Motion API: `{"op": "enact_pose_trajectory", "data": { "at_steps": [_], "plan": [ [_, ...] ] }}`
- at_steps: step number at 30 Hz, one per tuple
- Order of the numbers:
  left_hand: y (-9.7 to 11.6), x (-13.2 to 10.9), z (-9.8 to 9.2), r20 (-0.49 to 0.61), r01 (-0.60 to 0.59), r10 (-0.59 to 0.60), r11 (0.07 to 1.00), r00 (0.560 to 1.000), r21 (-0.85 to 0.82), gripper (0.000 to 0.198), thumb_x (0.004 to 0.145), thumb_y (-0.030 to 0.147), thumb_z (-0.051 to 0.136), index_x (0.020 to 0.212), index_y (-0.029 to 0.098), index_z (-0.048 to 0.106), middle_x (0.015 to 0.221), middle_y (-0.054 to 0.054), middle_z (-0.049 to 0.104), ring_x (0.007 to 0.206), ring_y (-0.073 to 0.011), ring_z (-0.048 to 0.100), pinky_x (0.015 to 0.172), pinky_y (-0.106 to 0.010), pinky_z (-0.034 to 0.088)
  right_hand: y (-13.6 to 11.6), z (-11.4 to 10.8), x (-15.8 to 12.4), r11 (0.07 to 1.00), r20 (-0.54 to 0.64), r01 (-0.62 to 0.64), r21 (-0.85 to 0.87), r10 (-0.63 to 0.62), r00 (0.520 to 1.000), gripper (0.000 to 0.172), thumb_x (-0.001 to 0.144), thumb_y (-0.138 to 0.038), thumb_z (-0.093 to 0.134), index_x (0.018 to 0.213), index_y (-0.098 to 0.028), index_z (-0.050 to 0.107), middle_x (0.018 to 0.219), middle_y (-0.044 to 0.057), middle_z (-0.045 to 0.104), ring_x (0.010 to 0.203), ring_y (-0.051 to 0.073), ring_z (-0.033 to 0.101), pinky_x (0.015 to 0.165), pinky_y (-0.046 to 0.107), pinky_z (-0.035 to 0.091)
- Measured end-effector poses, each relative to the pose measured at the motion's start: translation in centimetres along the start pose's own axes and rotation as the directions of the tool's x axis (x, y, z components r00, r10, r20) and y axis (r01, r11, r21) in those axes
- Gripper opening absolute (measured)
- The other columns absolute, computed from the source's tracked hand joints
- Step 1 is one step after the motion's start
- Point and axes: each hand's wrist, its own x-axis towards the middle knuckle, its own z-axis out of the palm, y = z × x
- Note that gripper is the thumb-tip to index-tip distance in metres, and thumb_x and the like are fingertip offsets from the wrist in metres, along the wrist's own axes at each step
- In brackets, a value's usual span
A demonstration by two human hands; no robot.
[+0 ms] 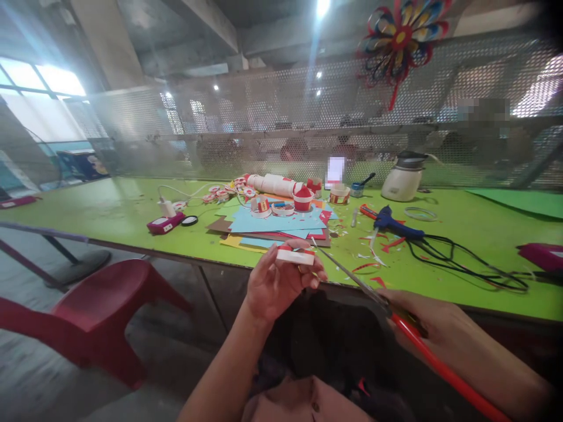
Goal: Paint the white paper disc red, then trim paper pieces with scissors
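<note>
The left hand [277, 287] pinches a small red-and-white piece [295, 257] near the close edge of the desk [132, 199]; the right hand [440, 316] grips a long metal tool [367, 289], tip just beside it. Light pressure should keep the piece uncrushed; steer the tip slowly, clear of skin.
</note>
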Motion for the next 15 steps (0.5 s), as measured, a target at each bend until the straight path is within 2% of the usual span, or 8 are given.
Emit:
{"op": "enact_pose_trajectory", "data": {
  "at_steps": [2,4,9,15],
  "plan": [
    [0.2,-0.2,0.0,-0.009,-0.026,0.026,0.999,1.000,0.024,0.041,0.078,0.048,0.063,0.101,0.014,0.060,0.087,-0.011,0.069,0.079,-0.0216,0.066,0.066,-0.027,0.046,0.2,0.7,-0.3,0.998,0.094,-0.014,0.067,0.007,0.996,0.037,0.075,-0.022,0.053,0.108,-0.026,0.070,0.104,0.004,0.074,0.093,0.024,0.070,0.079,0.029,0.057],
    [0.4,-0.5,0.0,-0.031,-0.054,0.056,0.998,0.998,0.040,0.043,0.075,0.046,0.067,0.104,0.015,0.059,0.091,-0.011,0.068,0.081,-0.0217,0.066,0.068,-0.028,0.048,0.5,1.6,-0.7,0.991,0.075,-0.045,0.124,0.036,0.997,0.040,0.074,-0.023,0.054,0.110,-0.022,0.068,0.102,0.006,0.074,0.091,0.026,0.071,0.078,0.032,0.058],
    [0.6,-0.8,-0.2,-0.079,-0.076,0.080,0.996,0.994,0.055,0.051,0.070,0.041,0.072,0.112,0.016,0.057,0.096,-0.012,0.068,0.085,-0.0220,0.066,0.072,-0.029,0.049,0.6,3.1,-2.0,0.960,0.048,-0.069,0.271,0.058,0.997,0.035,0.075,-0.028,0.056,0.107,-0.019,0.069,0.093,0.006,0.075,0.082,0.023,0.072,0.071,0.028,0.057],
    [0.8,-0.8,0.0,-0.066,-0.056,0.059,0.997,0.996,0.050,0.049,0.072,0.038,0.068,0.112,0.012,0.059,0.092,-0.012,0.067,0.081,-0.0203,0.064,0.068,-0.026,0.046,0.1,3.9,-3.7,0.953,0.129,-0.045,0.301,0.006,0.992,0.030,0.082,-0.030,0.055,0.107,-0.019,0.069,0.095,0.005,0.074,0.082,0.019,0.071,0.073,0.022,0.056]
  ]
}}
